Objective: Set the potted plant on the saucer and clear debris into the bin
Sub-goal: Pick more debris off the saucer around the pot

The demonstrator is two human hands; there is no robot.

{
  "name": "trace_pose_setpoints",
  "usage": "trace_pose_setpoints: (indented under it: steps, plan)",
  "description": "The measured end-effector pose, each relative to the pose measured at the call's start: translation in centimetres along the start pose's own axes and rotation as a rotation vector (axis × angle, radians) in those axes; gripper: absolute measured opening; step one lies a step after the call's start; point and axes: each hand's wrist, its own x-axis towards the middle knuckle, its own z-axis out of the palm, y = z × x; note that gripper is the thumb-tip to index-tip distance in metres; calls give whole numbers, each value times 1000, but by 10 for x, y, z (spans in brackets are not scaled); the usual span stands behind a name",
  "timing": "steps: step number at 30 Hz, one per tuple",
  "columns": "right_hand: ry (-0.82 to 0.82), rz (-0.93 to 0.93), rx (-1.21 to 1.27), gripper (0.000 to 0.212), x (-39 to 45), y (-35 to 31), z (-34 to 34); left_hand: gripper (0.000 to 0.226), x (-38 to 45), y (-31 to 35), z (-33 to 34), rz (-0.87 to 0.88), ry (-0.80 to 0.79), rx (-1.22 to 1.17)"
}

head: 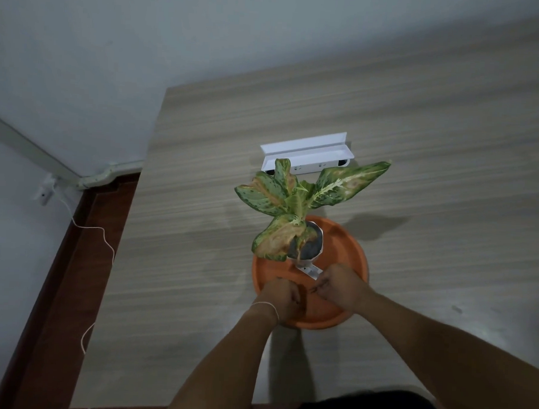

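Potted plant [304, 236] already on saucer [349, 254]; L hand [281, 297] & R hand [338, 287] fingers pinching debris [302, 298], grip unclear—risk: knocking pot, scattering crumbs onto bench [199, 232].

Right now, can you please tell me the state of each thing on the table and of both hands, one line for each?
Plant: upright in its white pot, some leaves browned.
White pot: standing inside the saucer, toward its far side.
Saucer: flat on the table, holding the pot.
White tray: lying on the table behind the plant.
Left hand: curled, over the saucer's near part.
Right hand: curled, fingers pinching; what it holds is unclear.
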Motion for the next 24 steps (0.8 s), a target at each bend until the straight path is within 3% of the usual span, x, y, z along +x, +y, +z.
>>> trace_pose_setpoints:
  steps: [9, 17, 24]
  plan:
    - [-30, -11, 45, 10, -5, -4, -3, 18, -1, 1, -9, -65, 156, -251]
    - [39, 19, 165, 10, 2, -20, -7, 14, -17, -33, -18, -161, 312, -348]
    - [19, -88, 168, 11, -3, -59, 8, 8, -65, -76, -15, -230, 474, -499]
